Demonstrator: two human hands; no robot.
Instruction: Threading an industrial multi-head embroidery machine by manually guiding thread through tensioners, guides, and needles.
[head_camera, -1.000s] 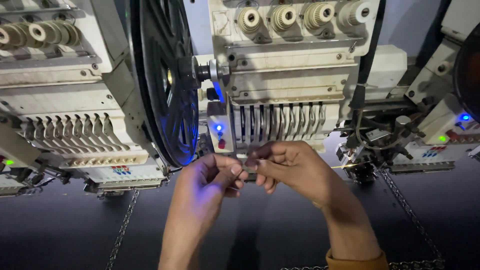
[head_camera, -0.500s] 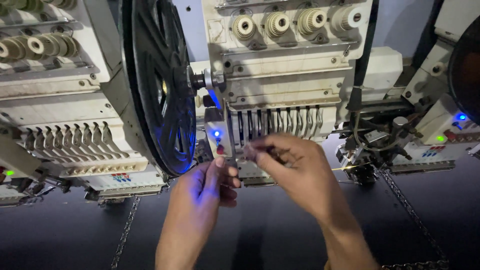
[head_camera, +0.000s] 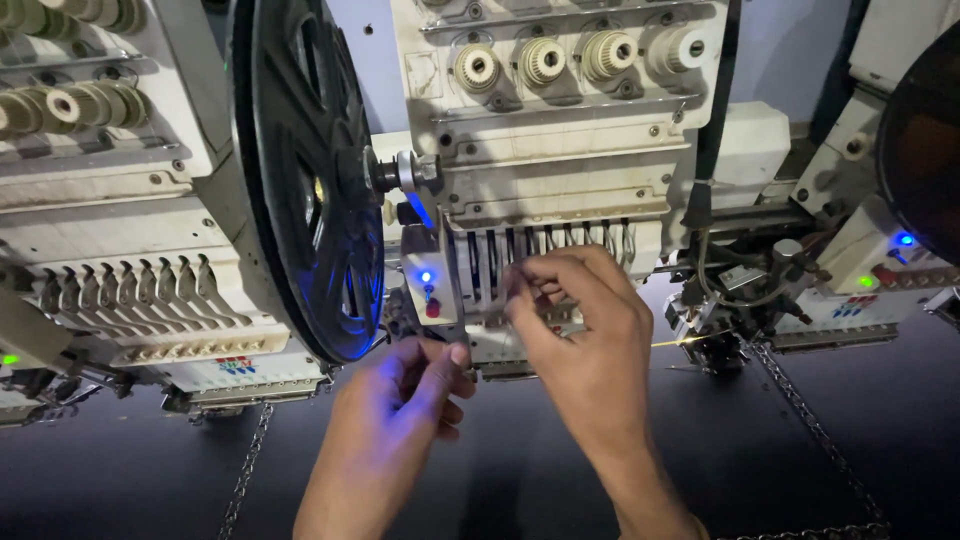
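Observation:
My right hand is raised to the row of slotted take-up levers on the cream embroidery machine head, its fingertips pinched together as if on a fine thread that I cannot make out. My left hand sits lower and to the left, thumb and forefinger pinched just below a small panel with a blue light and a red switch. Whether a thread runs between the two hands is too fine to tell.
A large black spoked reel stands left of the head. Another cream machine head is at far left, a third with blue and green lights at right. Dark fabric with chain lines lies below.
My right hand has risen from beside the left hand to the lever slots. The left hand stayed low, and the two hands have drawn apart. The view shifted slightly.

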